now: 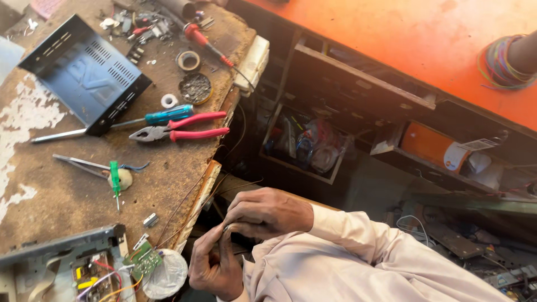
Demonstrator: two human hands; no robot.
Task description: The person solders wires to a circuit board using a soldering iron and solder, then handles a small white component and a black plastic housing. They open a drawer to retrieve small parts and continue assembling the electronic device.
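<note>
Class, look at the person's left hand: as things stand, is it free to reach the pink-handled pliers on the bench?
Probably not at once. The left hand is pinched, with the right hand, on thin wires. The pliers lie uncovered on the workbench, so the path looks free.

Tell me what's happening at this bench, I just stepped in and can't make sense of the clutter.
A person sits beside a worn workbench, both hands held close together off its edge. The right hand and left hand pinch thin wires that run up toward the bench. On the bench lie red-handled pliers, a blue-handled screwdriver, a small green screwdriver, a black metal cover and an opened device with a green circuit board.
</note>
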